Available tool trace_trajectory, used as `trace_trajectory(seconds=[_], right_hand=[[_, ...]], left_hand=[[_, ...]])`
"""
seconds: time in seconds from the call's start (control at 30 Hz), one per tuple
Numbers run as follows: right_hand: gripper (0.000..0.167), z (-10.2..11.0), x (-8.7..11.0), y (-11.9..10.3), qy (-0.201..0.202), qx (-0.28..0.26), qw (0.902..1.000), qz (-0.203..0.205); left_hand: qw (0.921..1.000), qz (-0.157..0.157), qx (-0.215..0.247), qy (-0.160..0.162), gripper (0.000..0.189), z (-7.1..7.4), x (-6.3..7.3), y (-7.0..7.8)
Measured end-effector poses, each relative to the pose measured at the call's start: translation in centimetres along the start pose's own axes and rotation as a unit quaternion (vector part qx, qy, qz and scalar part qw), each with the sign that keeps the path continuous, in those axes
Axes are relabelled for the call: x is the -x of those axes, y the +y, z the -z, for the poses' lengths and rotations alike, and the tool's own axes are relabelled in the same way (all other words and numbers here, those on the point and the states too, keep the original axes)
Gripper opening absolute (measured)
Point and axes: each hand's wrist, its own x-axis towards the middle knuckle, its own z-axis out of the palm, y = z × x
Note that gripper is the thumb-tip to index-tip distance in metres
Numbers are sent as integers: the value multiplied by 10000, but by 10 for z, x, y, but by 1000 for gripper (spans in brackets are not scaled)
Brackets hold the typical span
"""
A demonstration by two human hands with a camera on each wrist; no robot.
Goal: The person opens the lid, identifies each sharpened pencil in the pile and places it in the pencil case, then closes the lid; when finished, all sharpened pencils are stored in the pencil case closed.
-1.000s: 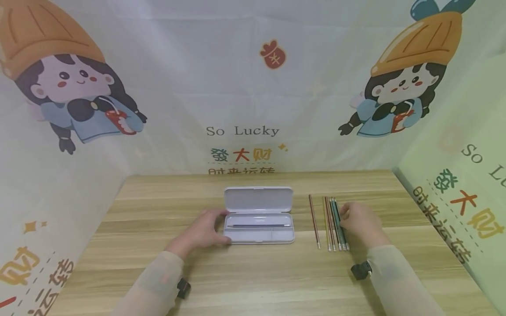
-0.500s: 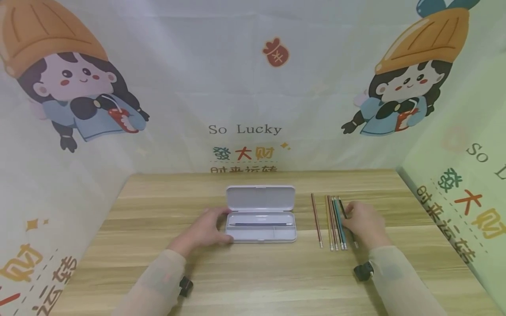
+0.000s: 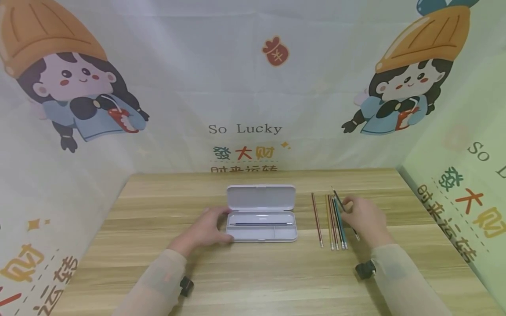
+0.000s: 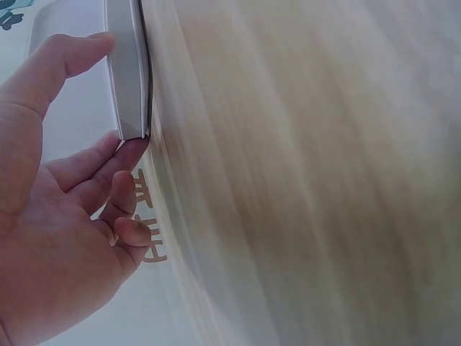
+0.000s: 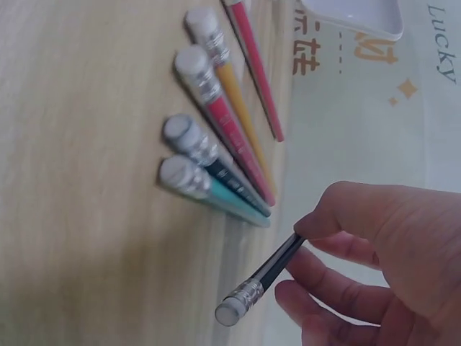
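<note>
My left hand point(image 3: 203, 230) holds the left end of a white pencil case point(image 3: 261, 197), thumb at the front corner and fingers behind. The case's lid stands raised, and one dark pencil point(image 3: 261, 224) lies in the long rear compartment. My right hand point(image 3: 365, 219) pinches a black pencil point(image 5: 270, 270) between thumb and fingers. Its eraser end points toward me; the middle is hidden by the fingers. Just left of that hand lie several pencils side by side, among them a teal pencil point(image 5: 230, 202) and a yellow pencil point(image 5: 245, 108).
Between the case and the group, a red pencil point(image 3: 317, 219) lies by itself. The wooden table point(image 3: 253, 281) meets a printed cloth backdrop point(image 3: 174, 109) along its back and sides. A small black wrist camera point(image 3: 364, 270) sits on each sleeve.
The black pencil has come away from the right side of the group, in my right hand, and now tilts with its tip toward the upper left. My left hand stays on the case.
</note>
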Motion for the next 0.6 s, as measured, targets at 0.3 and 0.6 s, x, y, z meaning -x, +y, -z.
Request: trace_trajectory(seconds=[0.3, 0.6], right_hand=[[38, 4, -1, -13, 365, 173, 9972, 623], [30, 6, -6, -32, 757, 353, 9837, 1592]], left_hand=[[10000, -1, -49, -22, 85, 0, 0, -1], [10000, -18, -93, -10, 85, 0, 0, -1]])
